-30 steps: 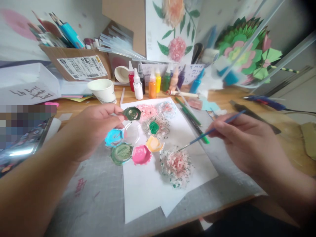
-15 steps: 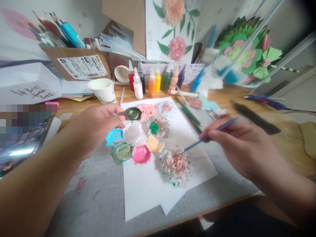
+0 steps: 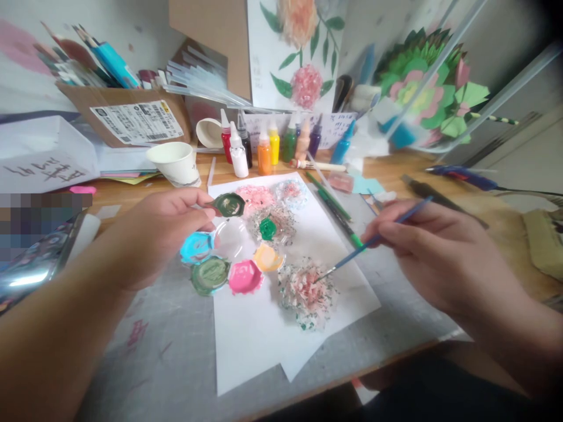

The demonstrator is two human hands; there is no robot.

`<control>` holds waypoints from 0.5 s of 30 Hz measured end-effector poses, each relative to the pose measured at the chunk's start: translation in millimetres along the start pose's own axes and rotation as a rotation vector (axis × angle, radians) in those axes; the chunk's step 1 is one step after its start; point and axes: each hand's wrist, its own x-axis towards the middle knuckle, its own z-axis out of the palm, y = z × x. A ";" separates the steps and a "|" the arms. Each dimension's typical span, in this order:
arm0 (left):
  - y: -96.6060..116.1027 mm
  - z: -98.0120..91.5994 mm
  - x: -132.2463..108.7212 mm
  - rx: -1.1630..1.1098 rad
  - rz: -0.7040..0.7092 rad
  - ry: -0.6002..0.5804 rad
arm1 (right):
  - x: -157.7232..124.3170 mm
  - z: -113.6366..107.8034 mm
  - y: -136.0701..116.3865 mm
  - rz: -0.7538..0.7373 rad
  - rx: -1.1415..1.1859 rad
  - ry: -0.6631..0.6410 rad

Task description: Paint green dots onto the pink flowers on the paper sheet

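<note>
My left hand pinches the edge of a clear flower-shaped paint palette, holding it above the paper. Its wells carry blue, dark green, bright green, pink and pale orange paint. Between the fingers of my right hand is a thin blue paintbrush. The brush tip touches the pinkish middle of a ruffled flower whose outer edges are white with green flecks. This flower lies on a white paper sheet. Farther back are a pink flower, a small blue-and-pink flower and another one partly behind the palette.
Small paint bottles stand in a row behind the paper, beside a paper cup. Green pencils lie right of the sheet. A cardboard box of brushes and pencils is back left; a glue gun lies right.
The brush tip has shifted slightly to the right across the flower's middle, and my right hand has moved a little with it. My left hand keeps holding the palette. The whole view has shifted slightly.
</note>
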 end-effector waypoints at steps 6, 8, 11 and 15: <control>-1.5 -1.2 -0.9 -0.003 -0.001 -0.011 | -1.5 0.9 0.8 0.043 0.002 -0.064; -2.1 -1.0 -1.1 -0.005 0.005 -0.023 | -2.6 1.2 -0.1 0.031 0.030 -0.029; -2.9 -1.3 -0.9 -0.015 0.002 -0.030 | -4.2 0.9 -0.2 0.036 0.022 -0.034; -3.0 -2.2 -1.0 -0.018 0.014 -0.031 | -5.2 -0.6 1.4 0.045 0.007 -0.064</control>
